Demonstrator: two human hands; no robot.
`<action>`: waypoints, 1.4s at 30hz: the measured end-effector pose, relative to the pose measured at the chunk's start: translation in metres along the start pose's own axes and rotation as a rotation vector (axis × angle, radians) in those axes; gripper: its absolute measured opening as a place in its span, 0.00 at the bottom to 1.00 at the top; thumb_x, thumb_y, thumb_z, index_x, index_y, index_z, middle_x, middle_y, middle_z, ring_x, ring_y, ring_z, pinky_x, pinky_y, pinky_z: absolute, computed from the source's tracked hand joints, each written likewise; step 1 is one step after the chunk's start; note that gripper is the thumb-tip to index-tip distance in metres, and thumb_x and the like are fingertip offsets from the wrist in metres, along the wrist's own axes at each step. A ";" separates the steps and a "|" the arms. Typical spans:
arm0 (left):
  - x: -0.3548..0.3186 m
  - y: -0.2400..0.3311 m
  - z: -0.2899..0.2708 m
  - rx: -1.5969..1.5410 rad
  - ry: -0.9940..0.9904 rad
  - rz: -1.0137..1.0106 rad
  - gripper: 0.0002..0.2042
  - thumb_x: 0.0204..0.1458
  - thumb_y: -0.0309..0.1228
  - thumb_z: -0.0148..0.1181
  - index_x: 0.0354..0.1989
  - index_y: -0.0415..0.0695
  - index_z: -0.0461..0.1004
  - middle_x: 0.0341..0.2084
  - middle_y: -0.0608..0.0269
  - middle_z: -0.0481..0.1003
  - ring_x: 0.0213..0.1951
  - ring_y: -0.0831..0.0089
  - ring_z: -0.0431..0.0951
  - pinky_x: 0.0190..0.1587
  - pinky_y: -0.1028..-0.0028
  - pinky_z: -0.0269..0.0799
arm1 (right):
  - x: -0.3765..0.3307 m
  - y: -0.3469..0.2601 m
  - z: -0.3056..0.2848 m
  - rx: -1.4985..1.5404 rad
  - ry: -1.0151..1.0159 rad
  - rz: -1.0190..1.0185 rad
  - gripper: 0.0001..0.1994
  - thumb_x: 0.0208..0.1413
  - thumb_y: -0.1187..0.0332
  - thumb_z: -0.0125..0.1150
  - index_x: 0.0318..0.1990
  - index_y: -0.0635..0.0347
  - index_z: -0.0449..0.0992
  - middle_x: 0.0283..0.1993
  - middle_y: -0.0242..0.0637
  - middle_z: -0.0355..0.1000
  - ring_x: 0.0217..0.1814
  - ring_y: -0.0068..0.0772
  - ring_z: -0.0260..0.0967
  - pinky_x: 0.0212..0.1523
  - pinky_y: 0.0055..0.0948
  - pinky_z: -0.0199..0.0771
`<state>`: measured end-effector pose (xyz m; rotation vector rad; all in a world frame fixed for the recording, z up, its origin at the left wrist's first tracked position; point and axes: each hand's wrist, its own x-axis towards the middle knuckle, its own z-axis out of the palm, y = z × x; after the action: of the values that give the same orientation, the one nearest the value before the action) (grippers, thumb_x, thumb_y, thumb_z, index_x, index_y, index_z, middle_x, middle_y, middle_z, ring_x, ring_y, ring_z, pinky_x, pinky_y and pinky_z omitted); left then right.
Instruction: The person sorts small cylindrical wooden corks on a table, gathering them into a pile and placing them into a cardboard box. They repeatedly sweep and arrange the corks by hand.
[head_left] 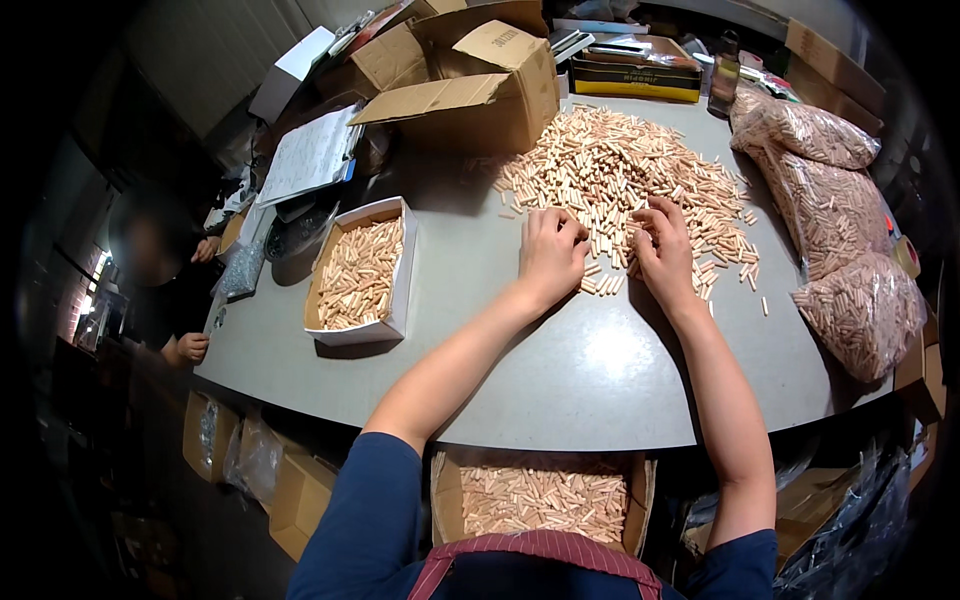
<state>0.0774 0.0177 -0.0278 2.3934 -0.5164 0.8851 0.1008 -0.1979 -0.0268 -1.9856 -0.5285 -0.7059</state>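
Note:
A wide heap of short, pale wooden dowels (600, 160) is spread over the grey table (480, 370). At its near left edge lies my left hand (550, 260), fingers bent in towards the dowels; whatever they grip is hidden. My right hand (664, 255) is at the near edge of the heap, to the right, with its thumb and curled fingers closed around a few dowels. Loose dowels lie between the two hands and by the right wrist. An open white box (398, 290) full of dowels stands to the left of my left forearm.
Clear plastic bags of dowels (820, 210) line the right edge. Cardboard boxes (520, 85), a clipboard with papers (308, 155) and a bottle (724, 75) stand at the back. A carton of dowels (447, 495) sits below the front edge. Another person (160, 270) is at left.

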 end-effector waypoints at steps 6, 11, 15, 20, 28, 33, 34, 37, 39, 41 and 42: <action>-0.003 0.000 -0.004 0.000 -0.025 0.013 0.05 0.51 0.27 0.68 0.36 0.45 0.81 0.39 0.58 0.78 0.48 0.53 0.75 0.55 0.55 0.67 | 0.000 0.003 -0.001 -0.030 0.003 -0.009 0.12 0.58 0.74 0.61 0.49 0.65 0.80 0.62 0.50 0.72 0.66 0.55 0.70 0.68 0.48 0.69; -0.009 0.002 -0.009 -0.021 0.019 0.000 0.07 0.52 0.29 0.68 0.38 0.45 0.81 0.39 0.57 0.79 0.48 0.52 0.75 0.55 0.55 0.67 | 0.002 0.003 -0.002 -0.029 0.025 -0.024 0.12 0.57 0.75 0.61 0.49 0.64 0.80 0.61 0.48 0.73 0.65 0.54 0.70 0.67 0.48 0.69; -0.015 -0.003 -0.014 -0.007 0.009 0.014 0.06 0.55 0.29 0.67 0.39 0.44 0.80 0.38 0.57 0.79 0.48 0.52 0.75 0.54 0.55 0.67 | 0.004 0.005 -0.004 -0.051 0.040 -0.044 0.12 0.55 0.76 0.61 0.47 0.63 0.81 0.60 0.47 0.74 0.63 0.53 0.71 0.66 0.47 0.69; -0.015 0.002 -0.020 0.038 -0.072 0.010 0.05 0.56 0.28 0.65 0.40 0.44 0.80 0.37 0.55 0.78 0.48 0.51 0.74 0.56 0.55 0.66 | 0.003 0.012 -0.003 -0.075 0.046 -0.110 0.12 0.54 0.78 0.61 0.46 0.63 0.81 0.59 0.47 0.74 0.62 0.52 0.72 0.64 0.47 0.71; -0.024 0.006 -0.104 -0.246 0.110 -0.353 0.04 0.67 0.27 0.59 0.42 0.42 0.79 0.36 0.60 0.78 0.41 0.64 0.79 0.46 0.65 0.75 | 0.013 0.013 -0.019 -0.076 0.156 -0.071 0.13 0.56 0.80 0.58 0.49 0.67 0.79 0.57 0.50 0.75 0.58 0.54 0.75 0.60 0.42 0.77; -0.030 -0.043 -0.212 0.146 0.246 -0.236 0.03 0.61 0.26 0.64 0.41 0.43 0.80 0.36 0.57 0.81 0.43 0.59 0.78 0.47 0.60 0.72 | 0.010 0.043 -0.015 -0.171 0.077 -0.001 0.11 0.60 0.74 0.61 0.47 0.65 0.82 0.61 0.49 0.74 0.62 0.55 0.73 0.65 0.47 0.72; -0.038 -0.054 -0.230 0.312 0.203 -0.201 0.04 0.59 0.25 0.64 0.41 0.43 0.81 0.39 0.57 0.81 0.44 0.57 0.78 0.50 0.59 0.71 | 0.009 0.047 -0.012 -0.212 0.060 -0.014 0.11 0.60 0.72 0.61 0.48 0.64 0.82 0.62 0.49 0.74 0.62 0.55 0.72 0.66 0.48 0.71; -0.061 -0.052 -0.249 0.533 0.182 -0.106 0.06 0.55 0.23 0.65 0.40 0.43 0.83 0.45 0.58 0.80 0.50 0.55 0.77 0.56 0.57 0.69 | 0.007 0.051 -0.010 -0.261 -0.052 -0.035 0.16 0.64 0.63 0.61 0.52 0.63 0.83 0.63 0.49 0.75 0.64 0.56 0.70 0.68 0.50 0.66; -0.073 -0.038 -0.249 0.485 0.176 -0.062 0.07 0.53 0.22 0.65 0.39 0.44 0.84 0.49 0.58 0.80 0.54 0.54 0.76 0.60 0.57 0.68 | 0.004 0.044 -0.009 -0.290 -0.127 -0.054 0.17 0.65 0.60 0.62 0.54 0.63 0.82 0.63 0.49 0.75 0.64 0.57 0.70 0.68 0.49 0.67; -0.082 -0.013 -0.240 0.346 0.146 -0.048 0.07 0.52 0.21 0.65 0.38 0.44 0.84 0.53 0.58 0.79 0.57 0.54 0.75 0.62 0.56 0.67 | 0.002 0.030 -0.008 -0.246 -0.222 -0.107 0.20 0.67 0.58 0.60 0.57 0.64 0.80 0.63 0.48 0.75 0.65 0.54 0.71 0.67 0.47 0.67; -0.084 -0.002 -0.231 0.287 0.098 -0.036 0.09 0.51 0.19 0.65 0.39 0.44 0.84 0.53 0.57 0.79 0.58 0.53 0.75 0.64 0.56 0.67 | 0.001 0.023 -0.008 -0.212 -0.269 -0.133 0.20 0.68 0.58 0.60 0.58 0.64 0.80 0.63 0.48 0.75 0.65 0.53 0.71 0.67 0.46 0.67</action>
<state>-0.0919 0.1710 0.0633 2.5881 -0.3250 1.1192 0.1135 -0.2156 -0.0377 -2.2769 -0.7792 -0.5974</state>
